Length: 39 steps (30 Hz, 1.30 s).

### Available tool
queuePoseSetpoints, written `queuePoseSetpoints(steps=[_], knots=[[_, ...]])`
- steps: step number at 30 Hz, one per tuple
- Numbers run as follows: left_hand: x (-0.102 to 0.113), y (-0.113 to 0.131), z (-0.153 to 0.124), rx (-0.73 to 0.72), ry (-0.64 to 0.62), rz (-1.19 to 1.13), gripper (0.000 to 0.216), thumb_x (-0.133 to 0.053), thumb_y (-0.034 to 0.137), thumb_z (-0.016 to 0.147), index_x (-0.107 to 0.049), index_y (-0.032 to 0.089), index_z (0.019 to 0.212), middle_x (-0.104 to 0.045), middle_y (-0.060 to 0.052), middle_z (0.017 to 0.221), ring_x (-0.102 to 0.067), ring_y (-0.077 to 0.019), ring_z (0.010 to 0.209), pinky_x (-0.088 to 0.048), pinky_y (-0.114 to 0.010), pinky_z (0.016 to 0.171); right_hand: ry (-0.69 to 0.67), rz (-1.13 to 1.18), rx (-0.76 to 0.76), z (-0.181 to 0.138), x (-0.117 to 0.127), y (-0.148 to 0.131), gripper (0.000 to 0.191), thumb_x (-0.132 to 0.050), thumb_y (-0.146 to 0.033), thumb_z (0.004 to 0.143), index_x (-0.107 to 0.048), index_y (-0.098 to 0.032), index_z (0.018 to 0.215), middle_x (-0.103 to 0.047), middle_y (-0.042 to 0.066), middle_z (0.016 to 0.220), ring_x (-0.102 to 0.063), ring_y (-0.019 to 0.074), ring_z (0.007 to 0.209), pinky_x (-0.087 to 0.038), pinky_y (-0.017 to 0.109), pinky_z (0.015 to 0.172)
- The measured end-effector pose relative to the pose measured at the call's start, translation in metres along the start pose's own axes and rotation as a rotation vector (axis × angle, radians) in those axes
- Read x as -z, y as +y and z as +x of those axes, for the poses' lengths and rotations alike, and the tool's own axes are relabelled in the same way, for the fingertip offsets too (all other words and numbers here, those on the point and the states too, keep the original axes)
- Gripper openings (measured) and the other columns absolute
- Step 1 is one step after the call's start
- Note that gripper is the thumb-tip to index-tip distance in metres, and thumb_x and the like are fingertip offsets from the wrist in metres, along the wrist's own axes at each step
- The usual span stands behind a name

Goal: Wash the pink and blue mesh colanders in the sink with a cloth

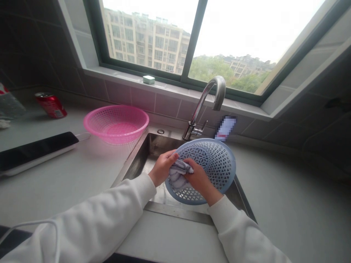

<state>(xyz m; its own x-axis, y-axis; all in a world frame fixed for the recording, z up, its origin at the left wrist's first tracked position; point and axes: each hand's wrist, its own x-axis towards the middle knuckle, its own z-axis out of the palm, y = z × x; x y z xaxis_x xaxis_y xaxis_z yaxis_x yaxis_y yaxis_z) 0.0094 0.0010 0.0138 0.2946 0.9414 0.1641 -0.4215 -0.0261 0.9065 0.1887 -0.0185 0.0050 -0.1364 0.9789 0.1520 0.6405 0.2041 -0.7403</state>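
As left hand [163,168] grips blue colander [218,166], cloth [177,179] between hands, right hand [199,179] clutching it

Cool daylight enters through a large window [193,44] beyond the hands; its sky [255,25] is blown out to near-white, and the buildings [148,42] outside look hazy and pale. The left hand [161,168] and right hand [201,180] sit in gentle, moderate light, their outlines slightly soft. Bright glints run along the steel faucet [218,95] just past them. Far to their left, the tiled wall [33,44] sinks into deep shadow; the far right is murky too. Wide-angle distortion slants straight lines and enlarges the sleeves [106,215] behind the hands. Beyond the right hand, coarse pixelation obscures a small panel [225,128].
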Motion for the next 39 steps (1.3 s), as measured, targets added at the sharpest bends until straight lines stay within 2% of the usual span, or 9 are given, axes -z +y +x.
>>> queuePoseSetpoints(steps=[5, 9, 12, 16, 22, 28, 32, 35, 39], knots=[[0.003, 0.001, 0.003, -0.049, 0.025, 0.039, 0.067, -0.073, 0.072, 0.079, -0.078, 0.01, 0.104, -0.078, -0.011, 0.093, -0.071, -0.0257, 0.088, -0.053, -0.033, 0.079, 0.005, -0.069, -0.031, 0.002, 0.0, 0.006, 0.036, -0.062, -0.015, 0.071, -0.068, -0.023, 0.106, -0.077, 0.006, 0.103, -0.07, 0.028, 0.097, -0.05, 0.04, 0.088], [0.008, 0.002, 0.004, -0.134, 0.037, 0.139, 0.075, -0.071, 0.073, 0.08, -0.074, 0.011, 0.121, -0.079, -0.014, 0.112, -0.072, -0.0316, 0.104, -0.055, -0.038, 0.091, 0.032, -0.107, -0.086, 0.004, 0.003, 0.015, 0.035, -0.063, -0.016, 0.069, -0.068, -0.022, 0.104, -0.075, 0.007, 0.101, -0.068, 0.03, 0.097, -0.05, 0.044, 0.09], [0.012, -0.001, 0.001, -0.186, 0.021, 0.33, 0.082, -0.076, 0.07, 0.077, -0.068, 0.012, 0.135, -0.073, -0.016, 0.135, -0.066, -0.0379, 0.124, -0.051, -0.045, 0.107, 0.12, 0.187, -0.081, 0.005, 0.005, 0.016, 0.032, -0.07, -0.024, 0.07, -0.066, -0.023, 0.102, -0.075, 0.005, 0.1, -0.068, 0.0295, 0.097, -0.052, 0.045, 0.093], [0.012, -0.004, -0.005, -0.158, -0.042, 0.497, 0.082, -0.077, 0.064, 0.079, -0.065, 0.014, 0.142, -0.068, -0.017, 0.143, -0.063, -0.0403, 0.132, -0.045, -0.05, 0.116, 0.309, 0.509, -0.06, 0.003, 0.005, 0.007, 0.044, -0.074, -0.043, 0.076, -0.061, -0.025, 0.115, -0.073, 0.008, 0.119, -0.068, 0.0304, 0.111, -0.053, 0.048, 0.101], [0.01, -0.005, -0.006, -0.145, -0.001, 0.438, 0.086, -0.073, 0.071, 0.079, -0.066, 0.01, 0.139, -0.07, -0.019, 0.139, -0.064, -0.0416, 0.13, -0.049, -0.049, 0.112, -0.086, 0.304, 0.057, 0.0, -0.01, -0.002, 0.036, -0.072, -0.025, 0.075, -0.07, -0.026, 0.111, -0.077, 0.005, 0.114, -0.069, 0.0292, 0.112, -0.051, 0.047, 0.106], [0.014, -0.009, -0.001, -0.115, -0.003, 0.396, 0.085, -0.078, 0.069, 0.075, -0.067, 0.011, 0.136, -0.07, -0.019, 0.138, -0.064, -0.0407, 0.129, -0.048, -0.047, 0.112, -0.14, 0.132, 0.095, 0.0, -0.014, 0.014, 0.038, -0.071, -0.013, 0.07, -0.074, -0.027, 0.105, -0.078, 0.005, 0.106, -0.072, 0.0291, 0.102, -0.053, 0.046, 0.099], [0.016, -0.014, 0.004, -0.09, 0.03, 0.323, 0.087, -0.078, 0.072, 0.074, -0.064, 0.011, 0.134, -0.069, -0.021, 0.136, -0.062, -0.04, 0.129, -0.046, -0.049, 0.112, -0.052, 0.149, -0.013, 0.001, -0.009, 0.018, 0.033, -0.074, -0.017, 0.064, -0.073, -0.026, 0.095, -0.077, 0.003, 0.091, -0.07, 0.0276, 0.088, -0.055, 0.044, 0.088], [0.016, -0.02, 0.008, -0.031, 0.054, 0.225, 0.095, -0.077, 0.076, 0.071, -0.055, 0.013, 0.138, -0.065, -0.021, 0.135, -0.061, -0.0387, 0.127, -0.047, -0.049, 0.109, 0.141, 0.424, -0.1, 0.005, -0.004, 0.016, 0.036, -0.077, -0.028, 0.065, -0.067, -0.025, 0.1, -0.075, 0.001, 0.092, -0.069, 0.026, 0.087, -0.056, 0.043, 0.086], [0.018, -0.03, 0.009, 0.076, 0.043, 0.235, 0.102, -0.082, 0.07, 0.068, -0.045, 0.016, 0.146, -0.054, -0.022, 0.144, -0.054, -0.0397, 0.134, -0.042, -0.051, 0.114, 0.442, 0.837, -0.104, 0.011, -0.002, 0.018, 0.044, -0.077, -0.041, 0.075, -0.06, -0.026, 0.112, -0.073, 0.004, 0.111, -0.069, 0.0261, 0.102, -0.054, 0.045, 0.098]])
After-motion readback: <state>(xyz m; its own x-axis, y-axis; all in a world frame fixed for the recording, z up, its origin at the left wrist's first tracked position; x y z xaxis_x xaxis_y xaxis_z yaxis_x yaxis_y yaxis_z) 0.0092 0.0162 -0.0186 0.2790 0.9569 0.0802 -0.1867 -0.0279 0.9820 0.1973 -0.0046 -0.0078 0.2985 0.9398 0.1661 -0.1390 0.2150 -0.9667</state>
